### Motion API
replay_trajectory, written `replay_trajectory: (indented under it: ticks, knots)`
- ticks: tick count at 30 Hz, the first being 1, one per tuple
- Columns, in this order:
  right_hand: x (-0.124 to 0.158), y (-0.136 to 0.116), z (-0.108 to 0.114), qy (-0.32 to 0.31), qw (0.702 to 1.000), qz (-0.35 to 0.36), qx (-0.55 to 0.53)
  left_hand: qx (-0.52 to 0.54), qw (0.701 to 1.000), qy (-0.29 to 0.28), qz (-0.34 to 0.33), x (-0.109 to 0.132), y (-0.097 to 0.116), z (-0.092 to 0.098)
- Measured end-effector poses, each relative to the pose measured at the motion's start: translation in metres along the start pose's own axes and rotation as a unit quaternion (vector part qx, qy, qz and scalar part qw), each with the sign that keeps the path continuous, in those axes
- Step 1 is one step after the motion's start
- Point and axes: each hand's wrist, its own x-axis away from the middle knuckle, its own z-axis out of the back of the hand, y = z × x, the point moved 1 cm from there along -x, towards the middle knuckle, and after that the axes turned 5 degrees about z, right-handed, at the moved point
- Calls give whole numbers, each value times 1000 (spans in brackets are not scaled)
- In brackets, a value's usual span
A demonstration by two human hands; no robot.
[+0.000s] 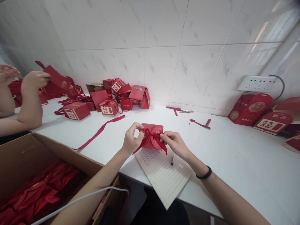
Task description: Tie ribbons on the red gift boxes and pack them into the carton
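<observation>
A small red gift box (pixel 152 144) with curved flaps sits on the white table, just behind a lined notepad (pixel 167 178). Across its top runs a dark red ribbon (pixel 152 135) tied in a bow, its tails hanging toward me. My left hand (pixel 133 139) pinches the bow's left loop between thumb and fingertips. On the other side, my right hand (pixel 174 143) pinches the right loop. A pen (pixel 173 159) lies on the notepad below my right hand.
A cardboard carton (pixel 67 148) at lower left holds several red ribboned boxes. Red boxes (pixel 77 111) are piled by the wall, with a loose ribbon (pixel 100 129) in front. More boxes (pixel 249 107) and a power strip (pixel 256 83) stand right. Another person's hand (pixel 36 79) holds red card.
</observation>
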Motion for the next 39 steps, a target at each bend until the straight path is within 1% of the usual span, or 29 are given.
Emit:
replay_trajectory:
  ticks: [5,8,10,15,22,29,31,33,37,39]
  knots:
    - [-2,2,2,16,1000,-6,-3,15,998,-40,-54,-2,1,4]
    - [-2,2,3,20,1000,-5,-1,15,995,-75,-66,-2,3,6]
    - [-1,2,3,20,1000,-5,2,12,994,-81,-70,-2,5,7]
    - [-1,2,3,20,1000,-8,2,21,995,-60,-74,-2,8,6]
    - [0,1,2,14,1000,-6,2,19,999,-17,-49,-2,6,4]
    - [1,0,0,7,1000,-3,1,-38,995,31,-86,-2,7,1]
    - [1,0,0,5,1000,-5,0,-37,994,35,-92,-2,7,1]
    - [1,0,0,2,1000,-6,-1,-22,996,29,-79,-1,7,1]
    - [1,0,0,0,1000,-5,1,0,999,30,-19,1,4,2]
    - [1,0,-1,-3,1000,-2,4,4,1000,23,-11,2,4,3]
